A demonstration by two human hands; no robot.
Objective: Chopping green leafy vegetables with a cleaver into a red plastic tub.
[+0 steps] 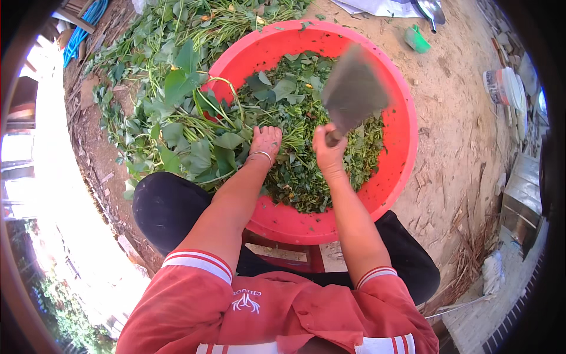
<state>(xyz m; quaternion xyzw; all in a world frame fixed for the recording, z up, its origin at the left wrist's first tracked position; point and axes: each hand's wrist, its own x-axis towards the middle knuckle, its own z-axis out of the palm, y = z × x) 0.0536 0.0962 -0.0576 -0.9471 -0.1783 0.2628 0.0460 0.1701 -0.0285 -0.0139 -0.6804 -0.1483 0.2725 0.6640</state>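
Note:
A wide red plastic basin [400, 146] stands on the ground before my knees, with chopped green leaves and stems [305, 177] heaped inside. My left hand [266, 140] presses down on a bundle of long leafy vines [199, 132] that reaches in over the basin's left side. Cut stem ends poke out just to the right of those fingers. In my right hand [329, 148] is the short handle of a broad-bladed cleaver [357, 88]. Its blade is raised above the chopped greens and blurred by motion. A metal bangle [261, 155] circles my left wrist.
More uncut vines [177, 40] lie piled on the dirt beyond the basin's left side. A green plastic cup or scoop [417, 39] sits at the far right, near a metal utensil [429, 12]. White buckets [504, 86], a metal container [522, 199] and dry sticks [473, 239] line the right side.

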